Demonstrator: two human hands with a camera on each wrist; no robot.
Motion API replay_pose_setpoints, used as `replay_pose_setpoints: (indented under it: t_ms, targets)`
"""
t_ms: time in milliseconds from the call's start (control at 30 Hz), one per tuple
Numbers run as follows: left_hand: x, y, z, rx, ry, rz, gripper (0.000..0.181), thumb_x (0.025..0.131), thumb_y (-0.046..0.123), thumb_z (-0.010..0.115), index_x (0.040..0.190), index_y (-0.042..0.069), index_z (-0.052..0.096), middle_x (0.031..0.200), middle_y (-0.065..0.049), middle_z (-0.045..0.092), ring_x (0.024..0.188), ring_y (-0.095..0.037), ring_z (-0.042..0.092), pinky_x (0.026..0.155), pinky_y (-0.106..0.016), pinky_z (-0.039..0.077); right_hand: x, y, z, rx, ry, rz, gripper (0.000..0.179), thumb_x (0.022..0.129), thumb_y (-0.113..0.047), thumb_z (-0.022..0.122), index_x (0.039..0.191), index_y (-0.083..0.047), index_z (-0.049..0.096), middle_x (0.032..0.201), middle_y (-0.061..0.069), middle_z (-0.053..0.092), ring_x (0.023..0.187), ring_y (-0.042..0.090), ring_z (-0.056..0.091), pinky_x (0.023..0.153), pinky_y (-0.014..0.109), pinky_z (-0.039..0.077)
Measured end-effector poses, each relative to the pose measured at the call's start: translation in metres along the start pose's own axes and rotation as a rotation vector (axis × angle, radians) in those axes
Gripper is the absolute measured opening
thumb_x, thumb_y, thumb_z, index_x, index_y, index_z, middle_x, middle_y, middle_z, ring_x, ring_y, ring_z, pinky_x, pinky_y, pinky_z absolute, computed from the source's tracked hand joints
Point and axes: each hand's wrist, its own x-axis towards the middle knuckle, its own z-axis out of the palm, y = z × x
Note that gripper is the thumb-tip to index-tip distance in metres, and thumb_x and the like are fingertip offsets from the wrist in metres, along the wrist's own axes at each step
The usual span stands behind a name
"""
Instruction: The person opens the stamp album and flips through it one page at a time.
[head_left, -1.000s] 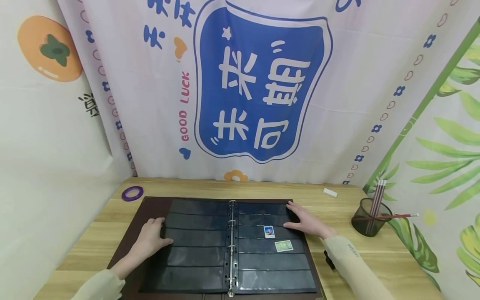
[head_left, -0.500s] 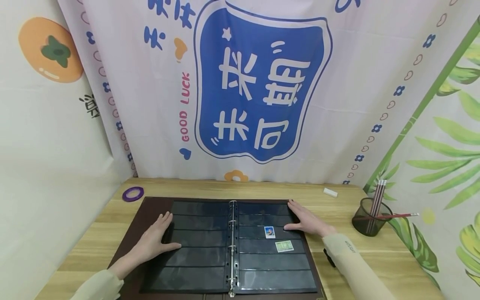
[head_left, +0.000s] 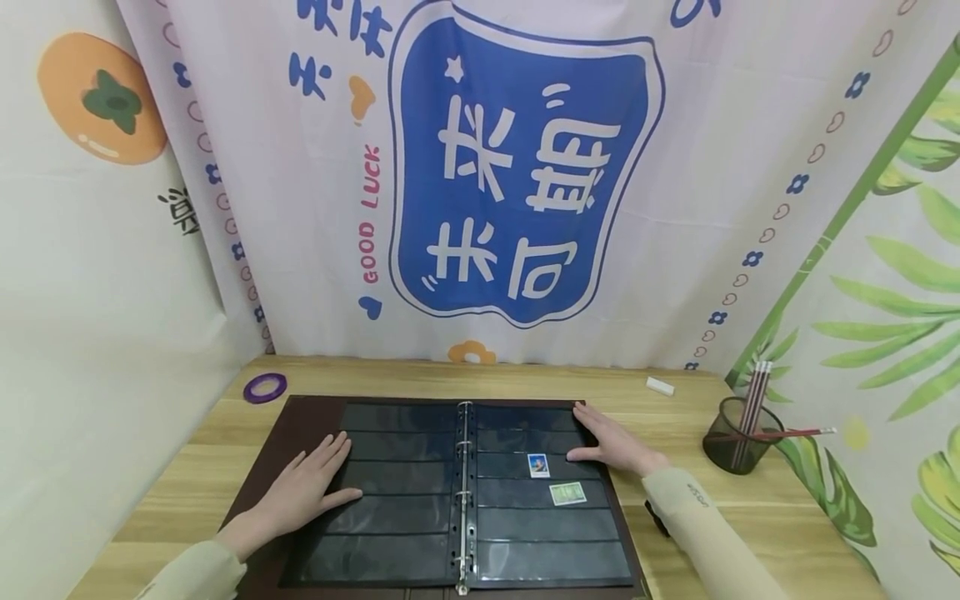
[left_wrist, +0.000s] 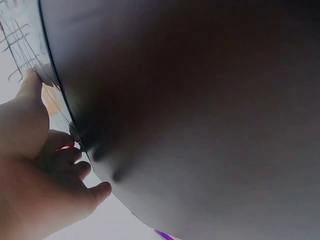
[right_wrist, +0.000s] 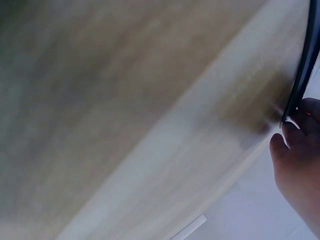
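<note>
A stamp album (head_left: 397,512) lies open on the table, with black pocket pages and a brown cover. Metal rings (head_left: 462,475) run down its spine. In the head view, a blue picture stamp (head_left: 538,465) and a green stamp (head_left: 567,493) show on the right page. My left hand (head_left: 303,487) rests with extended fingers over the left page's outer edge, thumb pointing toward the spine. At the right page's upper outer edge is my right hand (head_left: 618,442), its fingers stretched along the border and its thumb over the page. The right wrist view shows those fingertips right at the dark edge.
A purple tape roll (head_left: 265,387) lies at the back left, a white eraser (head_left: 660,386) at the back right. The mesh cup (head_left: 738,442) with several pencils stands to the right. Beside my right forearm sits a partly hidden black object (head_left: 657,518). A printed curtain (head_left: 315,250) hangs behind the table.
My left hand has shifted a little right onto the page, and its fingers have straightened and flattened. The right hand and album look the same.
</note>
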Motion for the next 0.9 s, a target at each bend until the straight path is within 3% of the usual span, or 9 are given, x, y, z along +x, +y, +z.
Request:
replay_pose_setpoints:
  t_ms: [500, 733, 900]
  targets:
    - [-0.0006, -0.005, 0.0056, -0.016, -0.01, -0.004, 0.085, 0.09, 0.059, 0.06, 0.147, -0.003, 0.043, 0.154, -0.024, 0.041, 0.142, -0.045, 0.039, 0.107, -0.067, 0.036, 0.002, -0.0012, 0.0032, -0.01, 0.039, 0.005, 0.092, 0.086, -0.049, 0.072, 0.151, 0.005, 0.035, 0.159, 0.023, 0.032, 0.146, 0.045, 0.032, 0.116, 0.058, 0.032]
    - [0.0005, -0.0067, 0.008, -0.008, -0.004, -0.004, 0.085, 0.09, 0.058, 0.06, 0.147, -0.003, 0.044, 0.154, -0.024, 0.041, 0.142, -0.044, 0.039, 0.107, -0.067, 0.036, 0.0033, 0.0002, 0.0055, -0.065, 0.152, -0.055, 0.087, 0.081, -0.048, 0.078, 0.141, 0.007, 0.049, 0.145, 0.027, 0.051, 0.134, 0.045, 0.049, 0.111, 0.057, 0.04]
    - [0.0006, -0.0038, 0.0069, -0.017, -0.017, -0.001, 0.085, 0.09, 0.058, 0.061, 0.147, -0.004, 0.044, 0.154, -0.025, 0.041, 0.141, -0.045, 0.04, 0.107, -0.067, 0.037, 0.0033, -0.0022, 0.0034, -0.055, 0.181, -0.047, 0.083, 0.077, -0.048, 0.081, 0.133, 0.006, 0.056, 0.134, 0.025, 0.06, 0.126, 0.042, 0.055, 0.106, 0.056, 0.045]
